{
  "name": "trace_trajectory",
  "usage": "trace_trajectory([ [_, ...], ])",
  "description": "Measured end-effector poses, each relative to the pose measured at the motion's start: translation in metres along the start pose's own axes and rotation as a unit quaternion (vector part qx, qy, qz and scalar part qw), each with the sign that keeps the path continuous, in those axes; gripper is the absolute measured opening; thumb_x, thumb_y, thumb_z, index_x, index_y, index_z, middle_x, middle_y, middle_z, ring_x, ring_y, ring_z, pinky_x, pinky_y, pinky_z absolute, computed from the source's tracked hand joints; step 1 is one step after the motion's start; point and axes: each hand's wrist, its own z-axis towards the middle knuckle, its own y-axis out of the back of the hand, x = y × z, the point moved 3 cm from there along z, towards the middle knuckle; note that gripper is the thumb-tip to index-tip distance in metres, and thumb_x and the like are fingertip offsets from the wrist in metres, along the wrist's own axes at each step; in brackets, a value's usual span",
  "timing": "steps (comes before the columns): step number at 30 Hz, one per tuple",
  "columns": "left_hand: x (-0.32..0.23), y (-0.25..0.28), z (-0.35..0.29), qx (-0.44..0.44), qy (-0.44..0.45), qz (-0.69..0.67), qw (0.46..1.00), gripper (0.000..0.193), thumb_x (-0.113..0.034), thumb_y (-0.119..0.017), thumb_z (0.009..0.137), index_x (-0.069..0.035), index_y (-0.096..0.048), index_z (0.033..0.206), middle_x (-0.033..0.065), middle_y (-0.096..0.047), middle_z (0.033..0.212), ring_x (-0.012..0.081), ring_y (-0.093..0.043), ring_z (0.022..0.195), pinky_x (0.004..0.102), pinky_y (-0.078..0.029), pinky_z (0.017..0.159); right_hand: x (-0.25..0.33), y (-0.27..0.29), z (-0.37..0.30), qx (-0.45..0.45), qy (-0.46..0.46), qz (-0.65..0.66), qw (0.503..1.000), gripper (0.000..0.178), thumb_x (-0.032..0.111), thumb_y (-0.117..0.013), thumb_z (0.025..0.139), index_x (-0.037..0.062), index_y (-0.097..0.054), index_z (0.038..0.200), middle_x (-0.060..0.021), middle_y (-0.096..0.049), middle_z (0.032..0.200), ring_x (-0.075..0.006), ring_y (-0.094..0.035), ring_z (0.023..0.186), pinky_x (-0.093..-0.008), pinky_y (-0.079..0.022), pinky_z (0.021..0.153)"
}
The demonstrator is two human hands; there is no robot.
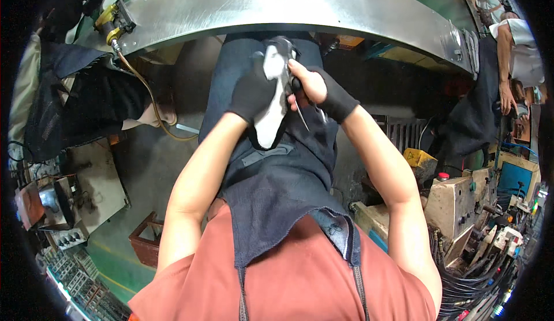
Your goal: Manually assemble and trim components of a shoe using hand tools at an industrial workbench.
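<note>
A shoe with a white underside (269, 126) and dark edges is held upside down above my lap, its narrow end towards me. My left hand (251, 95), in a black glove, is closed around the shoe's left side and slightly blurred. On the right side, my right hand (323, 92) wears a black glove that leaves the fingertips bare. Its fingers are closed on what looks like a pair of scissors (302, 117), dark at the handle, with thin metal points directed back towards me. The right thumb lies close to the shoe's edge. The shoe's far end is partly blurred.
A curved metal bench (242, 4) runs across in front of me. At its left end sits a yellow air tool (109, 25) with a hose. A machine with a red button (443, 177) stands at right, near another person (519, 50). A dark apron (271, 205) covers my lap.
</note>
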Motion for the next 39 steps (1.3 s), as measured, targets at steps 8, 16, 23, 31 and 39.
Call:
trace_trajectory([
  [8,0.002,-0.022,-0.043,0.07,0.109,-0.125,0.984,0.091,-0.031,-0.078,0.073,0.009,-0.032,0.14,0.0282,-0.04,0.142,0.0349,-0.043,0.132,0.0367,-0.038,0.106,-0.027,0.059,0.034,0.076,0.016,-0.054,0.996,0.054,0.05,-0.049,0.096,0.0016,-0.064,0.112,-0.0054,-0.065,0.098,-0.0148,-0.062,0.082,-0.0311,-0.053,0.078],
  [16,0.004,-0.024,-0.041,0.054,0.087,-0.096,0.99,0.089,-0.033,-0.076,0.074,0.008,-0.033,0.14,0.0293,-0.042,0.14,0.0391,-0.043,0.13,0.0392,-0.038,0.105,-0.027,0.037,0.008,-0.064,0.209,-0.567,0.794,0.055,0.048,-0.05,0.094,-0.0033,-0.062,0.079,-0.0157,-0.06,0.062,-0.0261,-0.061,0.058,-0.039,-0.046,0.059],
  [23,0.043,-0.055,0.005,0.257,0.344,-0.459,0.778,0.06,-0.036,-0.041,0.097,0.007,-0.036,0.138,0.0301,-0.043,0.137,0.0402,-0.046,0.127,0.041,-0.039,0.103,-0.06,0.059,0.007,0.15,-0.129,-0.005,0.98,0.056,0.049,-0.046,0.098,-0.0037,-0.063,0.099,-0.0142,-0.067,0.089,-0.0232,-0.069,0.069,-0.0312,-0.058,0.063],
  [31,0.046,-0.037,0.016,0.11,0.174,0.083,0.975,0.064,-0.028,-0.055,0.089,0.008,-0.027,0.134,0.0361,-0.059,0.108,0.0509,-0.057,0.103,0.051,-0.048,0.085,0.092,0.044,-0.044,0.019,0.114,-0.576,0.809,0.056,0.047,-0.049,0.097,-0.0038,-0.066,0.082,-0.0042,-0.062,0.069,-0.0158,-0.063,0.061,-0.0326,-0.05,0.058],
  [39,0.013,-0.016,-0.101,0.117,0.165,-0.335,0.92,0.066,-0.027,-0.048,0.098,0.001,-0.017,0.149,0.0205,-0.04,0.145,0.0257,-0.048,0.128,0.0345,-0.04,0.104,-0.064,0.021,-0.025,-0.009,0.129,-0.224,0.966,0.055,0.047,-0.045,0.098,-0.0003,-0.055,0.074,-0.0072,-0.051,0.056,-0.0149,-0.056,0.051,-0.0327,-0.045,0.051],
])
